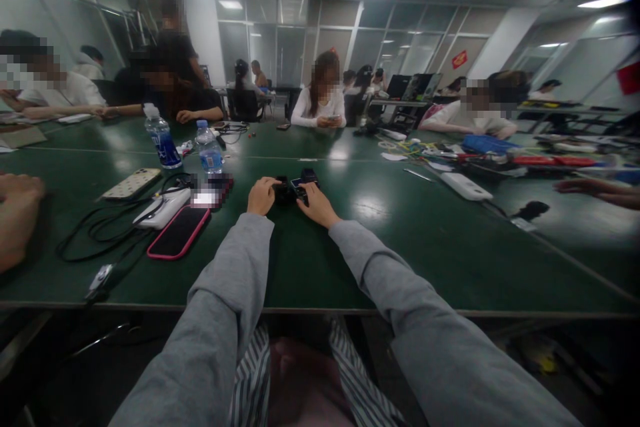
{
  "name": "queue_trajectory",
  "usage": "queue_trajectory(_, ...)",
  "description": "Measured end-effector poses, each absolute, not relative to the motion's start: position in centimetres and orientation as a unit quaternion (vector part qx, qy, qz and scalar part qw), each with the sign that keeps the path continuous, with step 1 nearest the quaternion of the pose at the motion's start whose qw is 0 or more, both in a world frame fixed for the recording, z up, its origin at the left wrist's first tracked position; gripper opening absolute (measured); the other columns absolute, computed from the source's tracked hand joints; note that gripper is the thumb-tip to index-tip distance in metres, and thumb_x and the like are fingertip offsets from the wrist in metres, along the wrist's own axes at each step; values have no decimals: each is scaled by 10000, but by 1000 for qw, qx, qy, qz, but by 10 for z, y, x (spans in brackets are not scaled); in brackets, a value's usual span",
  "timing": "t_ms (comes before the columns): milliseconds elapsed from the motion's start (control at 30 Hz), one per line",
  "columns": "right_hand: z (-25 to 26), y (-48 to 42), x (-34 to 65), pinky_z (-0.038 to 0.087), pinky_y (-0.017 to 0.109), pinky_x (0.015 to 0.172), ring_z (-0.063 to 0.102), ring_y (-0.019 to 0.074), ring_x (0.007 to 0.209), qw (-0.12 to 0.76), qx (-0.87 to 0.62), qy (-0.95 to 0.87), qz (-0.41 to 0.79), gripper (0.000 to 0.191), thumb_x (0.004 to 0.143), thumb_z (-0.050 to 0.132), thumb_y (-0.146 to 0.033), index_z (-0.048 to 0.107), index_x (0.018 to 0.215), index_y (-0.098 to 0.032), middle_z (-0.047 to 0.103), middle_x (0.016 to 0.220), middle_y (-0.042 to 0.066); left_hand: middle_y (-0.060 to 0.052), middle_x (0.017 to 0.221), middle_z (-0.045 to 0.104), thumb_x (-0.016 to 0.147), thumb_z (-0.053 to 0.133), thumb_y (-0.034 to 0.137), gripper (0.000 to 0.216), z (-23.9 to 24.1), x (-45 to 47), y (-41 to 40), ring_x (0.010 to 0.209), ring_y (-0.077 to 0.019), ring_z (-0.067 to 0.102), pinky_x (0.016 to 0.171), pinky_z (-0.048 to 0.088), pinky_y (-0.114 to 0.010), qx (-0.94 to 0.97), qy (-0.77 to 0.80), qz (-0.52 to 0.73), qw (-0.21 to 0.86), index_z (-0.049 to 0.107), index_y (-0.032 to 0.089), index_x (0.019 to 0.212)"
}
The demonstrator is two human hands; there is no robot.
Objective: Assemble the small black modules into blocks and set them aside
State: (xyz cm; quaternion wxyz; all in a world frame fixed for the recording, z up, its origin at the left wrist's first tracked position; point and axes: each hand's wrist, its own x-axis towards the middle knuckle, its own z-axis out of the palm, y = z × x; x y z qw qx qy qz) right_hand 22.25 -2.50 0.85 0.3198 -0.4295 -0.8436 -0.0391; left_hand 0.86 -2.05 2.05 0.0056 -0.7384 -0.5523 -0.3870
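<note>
My hands are close together over the green table. Between them lies a small black device (299,183) with a screen that catches the light. Dark band-like parts stick out on either side of it, rather like a watch, but its exact kind is too small to make out. My left hand (262,196) has its fingers bent, with the tips on the device's dark left part. From the right, my right hand (319,205) grips it, thumb and fingers at the screen's lower edge. My fingers partly hide the device.
Left of my arms lie a pink-edged phone (180,232), a white power strip (163,208) with black cables and a dotted phone case (133,184). Two water bottles (210,150) stand behind. Another power strip (465,187) lies right. Other people's hands rest at both sides.
</note>
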Motion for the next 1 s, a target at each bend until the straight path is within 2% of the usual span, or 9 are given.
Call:
queue_trajectory(233, 10, -28, 223, 472, 412, 987, 507, 260, 1173, 326, -427, -843, -34, 494, 847, 490, -232, 416, 1325, -133, 494, 1244, 158, -58, 1225, 605, 904, 385, 99, 395, 20, 8, -23, 1131, -207, 556, 1002, 464, -383, -724, -570, -388, 1, 630, 239, 1179)
queue_trajectory(500, 7, -26, 223, 512, 421, 924, 533, 270, 1158, 322, -445, -835, -27, 509, 882, 515, -362, 405, 1336, -159, 482, 1276, 145, -58, 1230, 595, 894, 405, 97, 383, 20, 9, -22, 1146, -207, 552, 1011, 461, -386, -731, -566, -381, -8, 625, 241, 1173)
queue_trajectory(700, 10, -28, 222, 498, 420, 911, 577, 264, 1077, 346, -482, -804, -31, 457, 944, 409, -456, 465, 1287, -159, 524, 1223, 150, -64, 1254, 581, 862, 441, 81, 410, 18, 9, -22, 1160, -212, 547, 1019, 462, -393, -736, -562, -377, -9, 607, 244, 1200)
queue_trajectory(867, 12, -27, 224, 494, 423, 894, 589, 264, 1051, 375, -495, -783, -15, 478, 959, 356, -497, 472, 1284, -166, 562, 1194, 140, -60, 1245, 588, 853, 445, 79, 421, 18, 9, -22, 1149, -214, 557, 1014, 470, -396, -735, -567, -371, -3, 609, 247, 1202)
queue_trajectory(1000, 9, -23, 225, 472, 451, 944, 578, 282, 1095, 371, -500, -783, -10, 536, 951, 359, -535, 455, 1316, -154, 549, 1249, 156, -61, 1248, 586, 852, 450, 81, 420, 18, 9, -21, 1143, -214, 560, 1014, 471, -398, -735, -567, -373, -7, 610, 251, 1200)
